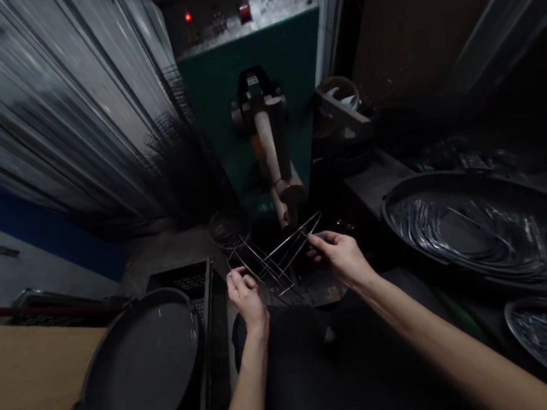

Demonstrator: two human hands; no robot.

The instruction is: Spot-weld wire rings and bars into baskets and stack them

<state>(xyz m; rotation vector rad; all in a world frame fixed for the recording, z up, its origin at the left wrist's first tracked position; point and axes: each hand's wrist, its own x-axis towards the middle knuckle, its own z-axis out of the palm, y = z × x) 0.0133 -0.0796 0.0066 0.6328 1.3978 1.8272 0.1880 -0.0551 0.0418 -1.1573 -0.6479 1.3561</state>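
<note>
Between my hands is a bent wire frame made of several thin metal rods. My left hand pinches its left side with the fingers closed. On the right, my right hand grips the frame's other side between thumb and fingers. Just above the frame hang the thick round electrodes of a spot welder. The welder's green cabinet stands straight ahead. Whether the frame touches the lower electrode, I cannot tell.
At right, a large round dark pan holds many bent wires, and a smaller bowl holds small metal pieces. A round black tray rests on a crate at left. Corrugated metal sheeting rises behind.
</note>
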